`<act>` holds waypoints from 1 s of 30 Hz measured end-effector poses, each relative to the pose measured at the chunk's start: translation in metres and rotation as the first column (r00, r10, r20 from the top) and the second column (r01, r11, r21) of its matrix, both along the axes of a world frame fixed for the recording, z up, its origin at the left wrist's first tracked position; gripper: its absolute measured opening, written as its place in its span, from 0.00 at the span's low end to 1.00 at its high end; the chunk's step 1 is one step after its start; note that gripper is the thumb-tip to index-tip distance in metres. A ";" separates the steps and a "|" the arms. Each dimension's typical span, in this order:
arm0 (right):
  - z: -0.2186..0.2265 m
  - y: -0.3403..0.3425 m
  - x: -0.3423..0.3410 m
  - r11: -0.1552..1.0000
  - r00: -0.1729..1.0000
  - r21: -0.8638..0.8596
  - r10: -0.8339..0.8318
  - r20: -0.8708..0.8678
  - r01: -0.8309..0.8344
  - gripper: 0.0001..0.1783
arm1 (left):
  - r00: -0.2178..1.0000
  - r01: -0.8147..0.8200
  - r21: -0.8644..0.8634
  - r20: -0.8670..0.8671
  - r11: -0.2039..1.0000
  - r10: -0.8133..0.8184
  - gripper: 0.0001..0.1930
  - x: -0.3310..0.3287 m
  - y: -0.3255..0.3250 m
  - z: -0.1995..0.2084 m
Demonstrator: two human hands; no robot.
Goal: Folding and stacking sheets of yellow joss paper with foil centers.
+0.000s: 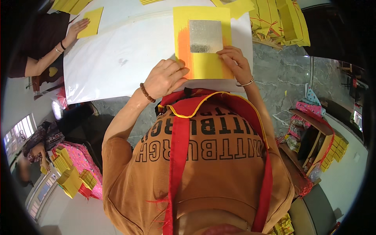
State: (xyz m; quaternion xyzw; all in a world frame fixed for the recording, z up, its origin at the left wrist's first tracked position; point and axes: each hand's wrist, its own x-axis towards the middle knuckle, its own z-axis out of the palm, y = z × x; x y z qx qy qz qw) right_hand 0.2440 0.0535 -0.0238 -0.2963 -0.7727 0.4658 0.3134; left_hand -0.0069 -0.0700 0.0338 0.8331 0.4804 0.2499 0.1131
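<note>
A yellow paper sheet (207, 67) with orange bands lies at the near edge of the white-covered table (125, 58). On its upper middle is a silver foil square (205, 34), darker along its lower side. My left hand (167, 77), with a brown bead bracelet on the wrist, has curled fingers gripping the sheet's lower left edge. At the opposite edge my right hand (237, 63) pinches the sheet beside the foil's lower right corner, its fingertips bent over the paper. Part of the sheet's edges is hidden under my fingers.
Across the table to the left, another person's hand (76, 30) rests on a yellow sheet (92, 22). Yellow paper bundles with red ties (278, 21) are stacked at the far right. A wooden shelf (313, 145) stands at right; a pink-covered surface (84, 158) holds yellow packets at left.
</note>
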 end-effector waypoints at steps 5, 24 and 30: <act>-0.006 0.002 0.001 0.998 0.993 -0.064 0.021 -0.114 -0.028 0.18 | 1.000 0.013 0.053 -0.022 0.999 -0.012 0.11 -0.004 0.009 -0.003; -0.015 0.001 0.005 0.987 0.998 -0.155 0.022 -0.063 -0.032 0.25 | 0.793 -0.008 -0.695 0.433 0.719 0.428 0.08 -0.021 0.026 -0.018; -0.015 -0.001 0.004 0.949 0.990 -0.315 -0.014 -0.141 -0.032 0.30 | 0.774 0.044 -0.705 0.472 0.708 0.422 0.07 -0.022 0.029 -0.013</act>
